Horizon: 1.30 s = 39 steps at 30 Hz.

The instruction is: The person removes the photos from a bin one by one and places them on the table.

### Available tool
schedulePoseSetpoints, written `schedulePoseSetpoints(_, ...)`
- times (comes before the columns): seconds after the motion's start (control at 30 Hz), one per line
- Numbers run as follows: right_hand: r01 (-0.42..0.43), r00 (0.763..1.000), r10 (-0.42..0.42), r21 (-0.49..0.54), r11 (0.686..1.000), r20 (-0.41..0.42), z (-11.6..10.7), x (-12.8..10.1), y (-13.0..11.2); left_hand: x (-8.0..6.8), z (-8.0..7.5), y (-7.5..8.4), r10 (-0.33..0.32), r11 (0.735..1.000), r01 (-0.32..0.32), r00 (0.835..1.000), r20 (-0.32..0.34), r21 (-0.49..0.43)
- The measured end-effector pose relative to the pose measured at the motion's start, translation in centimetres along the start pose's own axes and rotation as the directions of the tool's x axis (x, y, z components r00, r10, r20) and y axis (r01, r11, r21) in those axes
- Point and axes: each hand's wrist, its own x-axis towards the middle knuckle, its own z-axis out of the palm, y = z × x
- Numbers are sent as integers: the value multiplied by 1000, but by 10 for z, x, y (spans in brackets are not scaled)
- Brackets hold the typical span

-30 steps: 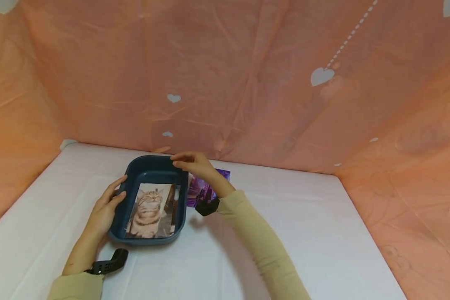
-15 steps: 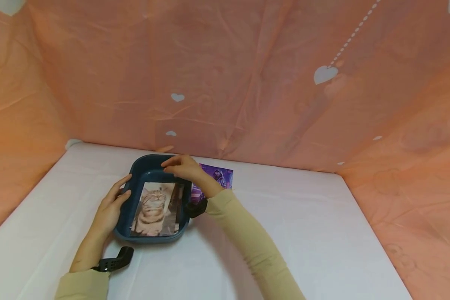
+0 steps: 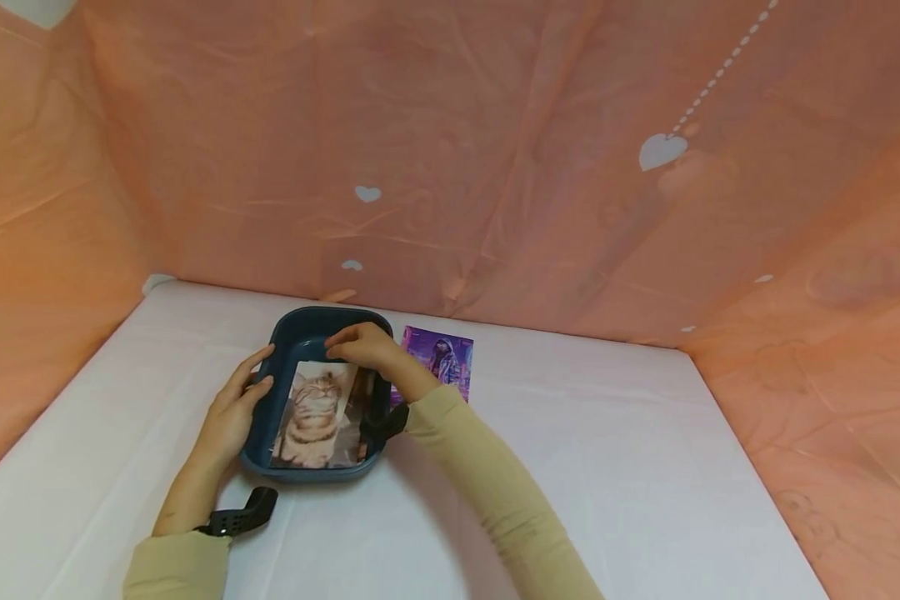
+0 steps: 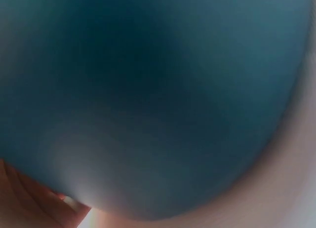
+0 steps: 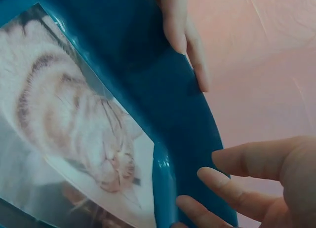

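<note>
A dark blue plastic basin (image 3: 311,476) stands on the left part of the table. Inside it lies a photo (image 3: 313,412) of a tabby cat, partly on top of another print whose edge shows at the right. My left hand (image 3: 228,417) holds the basin's left rim; in the right wrist view its thumb is on the inner side and a finger outside. My right hand (image 3: 367,346) hovers over the far end of the basin beyond the photo's top edge, fingers slightly bent and holding nothing. The basin's blurred side (image 4: 148,114) fills the left wrist view.
A purple picture card (image 3: 442,358) with a hooded figure lies right of the basin, partly hidden behind my right forearm. A white cloth (image 3: 607,467) covers the table. Orange sheeting (image 3: 495,167) with pale hearts hangs behind and at both sides.
My right hand has moved from the basin's far right rim inward and lower over its far end, uncovering more of the purple card. My left hand stays on the left rim.
</note>
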Motion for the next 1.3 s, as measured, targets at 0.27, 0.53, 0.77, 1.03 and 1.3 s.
schedulePoseSetpoints(0.27, 0, 999, 5, 80, 997, -51, 8, 0, 4, -1, 0, 2, 0, 1000, 0, 1000, 4, -8)
schedulePoseSetpoints(0.53, 22, 999, -19, 100, 995, -32, 12, 2, 9, -2, 0, 4, -1, 1000, 1, 1000, 9, -9)
schedulePoseSetpoints(0.77, 40, 999, -37, 97, 994, -28, 13, 2, 9, -2, 0, 3, -1, 1000, 1, 1000, 5, -9)
schedulePoseSetpoints(1.03, 61, 997, -55, 112, 992, -57, 10, -2, 7, -3, -3, 3, 19, 1000, -19, 1000, -1, 3)
schedulePoseSetpoints(1.3, 100, 987, -79, 152, 983, -138, 3, -7, 7, -3, -7, -1, 7, 999, -7, 1000, -1, 37)
